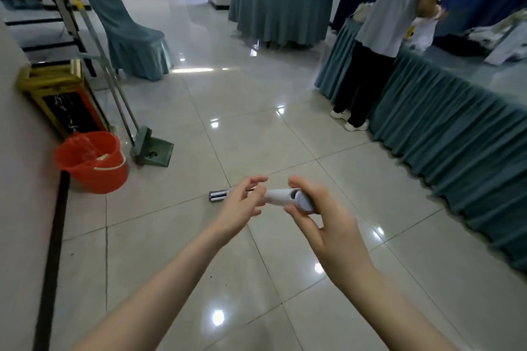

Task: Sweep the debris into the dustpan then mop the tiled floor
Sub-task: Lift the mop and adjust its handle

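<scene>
My right hand (322,225) grips the grey-capped end of a white pole handle (281,199), which points away from me low over the glossy tiled floor (256,137). My left hand (242,205) is further along the shaft with thumb above and fingers loosely curled round it. Beyond that hand shows the pole's striped metal section (218,196). A green long-handled dustpan (155,149) stands at the left wall with dark bits in it. Small dark specks (209,276) lie on the tiles near my forearms. No mop head is visible.
A red bucket (91,162) and a gold bin (57,94) stand by the left wall. A covered chair (128,37) is behind them. A person (399,23) stands at the long skirted table (456,128) on the right. A round table (285,14) is further back.
</scene>
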The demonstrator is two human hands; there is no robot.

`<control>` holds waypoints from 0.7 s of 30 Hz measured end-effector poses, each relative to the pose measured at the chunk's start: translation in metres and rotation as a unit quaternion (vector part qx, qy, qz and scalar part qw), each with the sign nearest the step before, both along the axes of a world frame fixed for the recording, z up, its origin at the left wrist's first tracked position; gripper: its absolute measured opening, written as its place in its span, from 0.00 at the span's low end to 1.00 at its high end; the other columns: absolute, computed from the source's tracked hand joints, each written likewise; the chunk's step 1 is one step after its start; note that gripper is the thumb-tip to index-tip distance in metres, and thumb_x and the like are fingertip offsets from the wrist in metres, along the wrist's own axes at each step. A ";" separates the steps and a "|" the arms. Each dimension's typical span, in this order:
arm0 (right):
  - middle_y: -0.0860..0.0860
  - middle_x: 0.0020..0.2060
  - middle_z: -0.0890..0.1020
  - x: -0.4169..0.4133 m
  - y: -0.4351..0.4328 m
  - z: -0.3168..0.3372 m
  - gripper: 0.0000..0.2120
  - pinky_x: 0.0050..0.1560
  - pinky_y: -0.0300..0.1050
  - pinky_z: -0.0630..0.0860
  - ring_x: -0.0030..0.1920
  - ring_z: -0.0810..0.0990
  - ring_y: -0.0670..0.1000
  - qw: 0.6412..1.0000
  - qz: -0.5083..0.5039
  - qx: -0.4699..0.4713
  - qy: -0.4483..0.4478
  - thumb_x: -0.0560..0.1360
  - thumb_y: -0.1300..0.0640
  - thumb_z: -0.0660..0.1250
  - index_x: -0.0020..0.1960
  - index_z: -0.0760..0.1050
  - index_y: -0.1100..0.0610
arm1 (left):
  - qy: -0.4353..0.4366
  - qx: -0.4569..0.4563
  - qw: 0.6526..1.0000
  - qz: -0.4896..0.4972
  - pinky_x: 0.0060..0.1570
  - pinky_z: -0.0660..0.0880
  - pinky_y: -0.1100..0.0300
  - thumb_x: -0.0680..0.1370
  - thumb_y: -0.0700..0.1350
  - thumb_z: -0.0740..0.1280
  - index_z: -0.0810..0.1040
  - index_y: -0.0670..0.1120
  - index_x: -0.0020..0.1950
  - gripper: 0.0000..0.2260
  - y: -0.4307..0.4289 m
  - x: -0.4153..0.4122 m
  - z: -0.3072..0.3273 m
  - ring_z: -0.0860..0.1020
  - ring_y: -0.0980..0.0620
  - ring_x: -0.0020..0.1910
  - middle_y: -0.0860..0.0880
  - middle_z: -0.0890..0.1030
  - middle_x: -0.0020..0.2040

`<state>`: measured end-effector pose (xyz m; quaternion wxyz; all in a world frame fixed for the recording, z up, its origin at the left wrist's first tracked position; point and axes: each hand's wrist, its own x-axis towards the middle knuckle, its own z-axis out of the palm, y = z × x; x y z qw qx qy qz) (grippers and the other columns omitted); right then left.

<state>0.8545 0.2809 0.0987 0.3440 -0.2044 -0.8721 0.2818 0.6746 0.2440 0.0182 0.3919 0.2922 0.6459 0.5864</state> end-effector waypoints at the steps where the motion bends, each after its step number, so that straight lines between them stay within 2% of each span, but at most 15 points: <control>1: 0.39 0.53 0.76 -0.004 0.006 0.003 0.16 0.47 0.30 0.74 0.50 0.77 0.39 1.000 -0.003 0.015 0.010 0.78 0.49 0.64 0.65 0.67 0.40 | 0.049 0.022 0.999 0.001 0.57 0.77 0.54 0.81 0.45 0.62 0.76 0.53 0.61 0.10 -0.001 -0.004 0.005 0.80 0.53 0.55 0.52 0.78 0.60; 4: 0.42 0.52 0.77 -0.018 0.026 0.014 0.20 0.48 0.36 0.77 0.50 0.77 0.40 0.999 -0.001 0.046 0.021 0.78 0.48 0.64 0.69 0.67 0.42 | 0.140 0.062 0.988 -0.021 0.55 0.74 0.66 0.79 0.42 0.65 0.75 0.57 0.63 0.15 0.004 -0.014 0.020 0.77 0.63 0.58 0.61 0.78 0.60; 7: 0.43 0.53 0.77 -0.036 0.048 0.027 0.25 0.48 0.39 0.78 0.50 0.78 0.40 0.997 0.021 0.073 0.034 0.78 0.53 0.66 0.72 0.64 0.41 | 0.228 0.081 0.970 -0.038 0.53 0.71 0.75 0.75 0.51 0.70 0.74 0.61 0.62 0.17 0.021 -0.018 0.033 0.75 0.67 0.58 0.63 0.79 0.59; 9: 0.42 0.52 0.76 -0.052 0.065 0.035 0.28 0.48 0.40 0.78 0.49 0.77 0.42 0.994 0.036 0.089 0.044 0.77 0.57 0.67 0.73 0.63 0.42 | 0.263 0.104 0.959 -0.008 0.53 0.72 0.72 0.72 0.59 0.68 0.74 0.60 0.59 0.16 0.038 -0.020 0.040 0.78 0.64 0.56 0.62 0.80 0.55; 12: 0.41 0.50 0.74 -0.078 0.097 0.047 0.28 0.46 0.43 0.78 0.46 0.77 0.43 0.991 0.065 0.098 0.056 0.77 0.60 0.68 0.73 0.64 0.44 | 0.246 0.140 0.957 0.059 0.52 0.77 0.63 0.72 0.65 0.67 0.72 0.57 0.56 0.19 0.065 -0.029 0.047 0.80 0.59 0.53 0.58 0.82 0.51; 15: 0.41 0.51 0.75 -0.109 0.135 0.065 0.28 0.46 0.46 0.78 0.46 0.77 0.43 0.986 0.100 0.120 0.051 0.75 0.60 0.69 0.71 0.65 0.45 | 0.249 0.154 0.950 0.109 0.52 0.79 0.58 0.75 0.58 0.69 0.70 0.56 0.57 0.15 0.092 -0.048 0.054 0.80 0.58 0.53 0.57 0.82 0.50; 18: 0.46 0.54 0.78 -0.147 0.178 0.087 0.28 0.50 0.46 0.78 0.49 0.76 0.44 0.977 0.132 0.161 0.053 0.75 0.59 0.70 0.71 0.64 0.45 | 0.281 0.152 0.936 0.149 0.51 0.78 0.61 0.76 0.53 0.68 0.69 0.62 0.55 0.11 0.123 -0.075 0.072 0.80 0.61 0.51 0.60 0.82 0.49; 21: 0.47 0.60 0.77 -0.185 0.220 0.107 0.29 0.55 0.44 0.78 0.54 0.76 0.42 0.970 0.180 0.154 0.055 0.76 0.57 0.67 0.73 0.62 0.43 | 0.287 0.143 0.927 0.192 0.52 0.79 0.62 0.77 0.52 0.68 0.69 0.63 0.55 0.11 0.155 -0.100 0.090 0.80 0.63 0.51 0.60 0.82 0.49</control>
